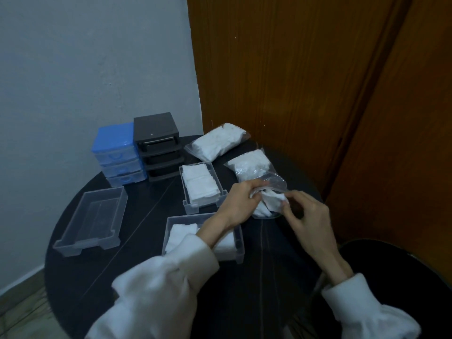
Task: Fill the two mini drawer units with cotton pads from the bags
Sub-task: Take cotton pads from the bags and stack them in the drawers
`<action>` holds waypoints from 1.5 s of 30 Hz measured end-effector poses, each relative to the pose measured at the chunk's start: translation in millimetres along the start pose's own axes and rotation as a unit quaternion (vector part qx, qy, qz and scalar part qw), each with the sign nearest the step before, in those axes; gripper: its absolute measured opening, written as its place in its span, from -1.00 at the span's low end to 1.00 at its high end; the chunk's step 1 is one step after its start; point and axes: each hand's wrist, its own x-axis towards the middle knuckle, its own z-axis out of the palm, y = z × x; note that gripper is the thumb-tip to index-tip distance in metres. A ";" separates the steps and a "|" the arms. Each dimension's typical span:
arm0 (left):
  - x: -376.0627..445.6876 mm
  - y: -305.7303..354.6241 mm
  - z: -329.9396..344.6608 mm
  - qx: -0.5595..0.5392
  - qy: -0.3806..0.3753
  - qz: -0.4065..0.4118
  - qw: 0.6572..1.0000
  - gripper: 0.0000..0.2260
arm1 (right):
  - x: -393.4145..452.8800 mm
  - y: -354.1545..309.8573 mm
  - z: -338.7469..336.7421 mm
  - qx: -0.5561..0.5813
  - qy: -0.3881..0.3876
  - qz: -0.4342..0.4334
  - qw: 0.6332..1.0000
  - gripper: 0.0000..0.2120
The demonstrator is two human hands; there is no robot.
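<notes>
Flanking three bags [259,177], three loose drawers [199,185], two units [137,152]

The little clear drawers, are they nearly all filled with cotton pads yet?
Partly. One clear plastic drawer looks full of white cotton pads, and the nearer clear drawer holds some. Right now the left hand and right hand grip an open clear plastic bag of pads. The third clear drawer is empty, and the dark grey drawer unit awaits its drawers.
</notes>
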 end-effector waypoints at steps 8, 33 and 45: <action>-9.1 2.6 -6.7 -0.012 0.011 0.006 1.000 -0.60 | 10.6 -16.0 -21.6 0.092 0.029 -0.036 0.995 -0.85; -125.0 -67.8 -59.1 -0.141 0.239 -0.091 0.956 -0.71 | 15.2 -73.1 50.9 0.125 -0.245 -0.055 0.960 -0.91; -126.1 -65.5 -59.3 -0.181 0.223 -0.102 0.952 -0.69 | 19.2 -75.8 53.5 0.253 -0.199 0.043 0.946 -0.84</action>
